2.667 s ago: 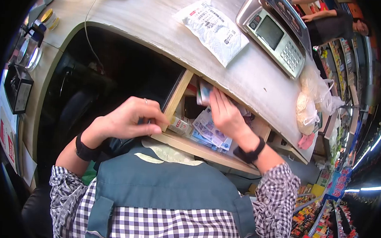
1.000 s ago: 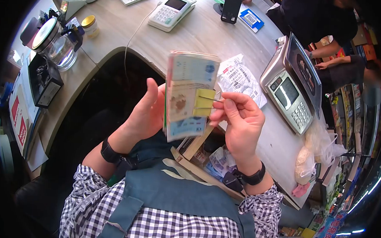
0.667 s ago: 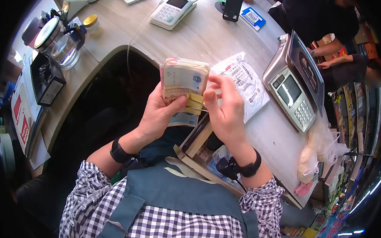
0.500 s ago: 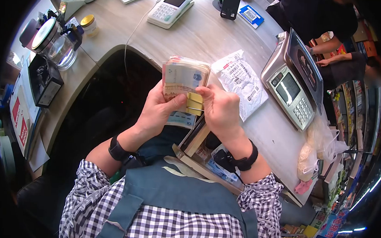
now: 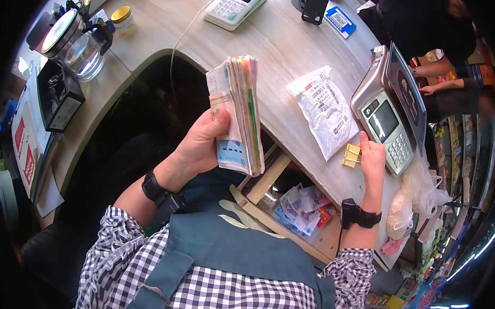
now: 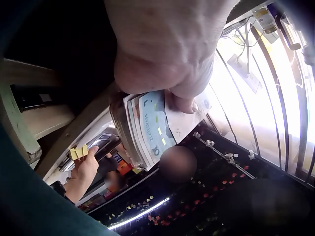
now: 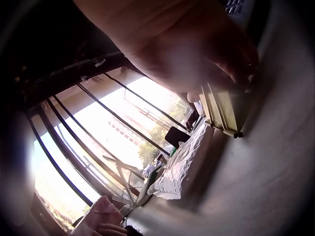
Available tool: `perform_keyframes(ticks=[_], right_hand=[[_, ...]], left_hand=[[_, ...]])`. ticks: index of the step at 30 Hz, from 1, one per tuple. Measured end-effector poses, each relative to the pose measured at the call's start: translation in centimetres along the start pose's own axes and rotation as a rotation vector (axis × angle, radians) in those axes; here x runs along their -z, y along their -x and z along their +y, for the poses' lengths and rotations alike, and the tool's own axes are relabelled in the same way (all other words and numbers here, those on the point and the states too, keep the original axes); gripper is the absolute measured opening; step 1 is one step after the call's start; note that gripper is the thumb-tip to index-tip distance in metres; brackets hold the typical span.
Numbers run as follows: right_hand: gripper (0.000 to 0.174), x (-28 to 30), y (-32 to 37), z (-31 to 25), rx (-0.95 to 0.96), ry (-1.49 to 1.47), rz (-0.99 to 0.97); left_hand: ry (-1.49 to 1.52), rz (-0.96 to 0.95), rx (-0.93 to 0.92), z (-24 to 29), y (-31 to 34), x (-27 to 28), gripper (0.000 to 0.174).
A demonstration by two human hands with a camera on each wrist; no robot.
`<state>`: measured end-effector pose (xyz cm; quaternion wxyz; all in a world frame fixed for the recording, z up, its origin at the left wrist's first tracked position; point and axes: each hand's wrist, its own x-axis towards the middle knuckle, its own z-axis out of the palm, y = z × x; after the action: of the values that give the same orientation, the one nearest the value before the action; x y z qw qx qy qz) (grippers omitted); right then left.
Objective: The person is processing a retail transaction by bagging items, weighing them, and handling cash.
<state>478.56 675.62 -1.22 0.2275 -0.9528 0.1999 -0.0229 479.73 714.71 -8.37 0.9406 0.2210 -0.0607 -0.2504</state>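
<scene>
In the head view my left hand grips a thick stack of banknotes upright, thumb across its face and the edges fanned slightly apart. The left wrist view shows blue notes on the outside of that stack. Over the counter's right part, my right hand pinches a yellow binder clip, thumb pointing up. The clip also appears close to the counter in the right wrist view. Below the hands, a pulled-out wooden drawer holds loose banknotes.
A white plastic parcel and a silver scale stand on the counter. Farther back is a card terminal. A glass jug and black box are at left, a plastic bag at right. Another person is across the counter.
The right hand has taken the stack from the drawer, pulled the binder clip off it and moved right with the clip. The left hand has turned the stack, showing its edges.
</scene>
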Motion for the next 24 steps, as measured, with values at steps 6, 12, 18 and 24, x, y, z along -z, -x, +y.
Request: perform_keyframes(ticks=[6,12,18,24], right_hand=[[0.019,-0.6,5.3,-11.2,0.760,-0.068,0.282],[0.063,-7.9,9.2,-17.2,0.781,-0.337,0.011],[0.051,-8.5,7.7,-17.2,0.143,-1.305,-0.616],[0.051,-10.0,8.3,-17.7,0.141,-1.369,-0.683]], left_hand=[[-0.125,0.009,-0.032,-1.0,-0.3,-1.2,0.040],[-0.220,0.091,-0.101,-1.7,-0.8,-3.0,0.043],[-0.291,0.060,-0.031,0.9,-0.4,-3.4,0.069],[0.073,-0.216,0.074,-0.1,-0.6,-2.7,0.062]])
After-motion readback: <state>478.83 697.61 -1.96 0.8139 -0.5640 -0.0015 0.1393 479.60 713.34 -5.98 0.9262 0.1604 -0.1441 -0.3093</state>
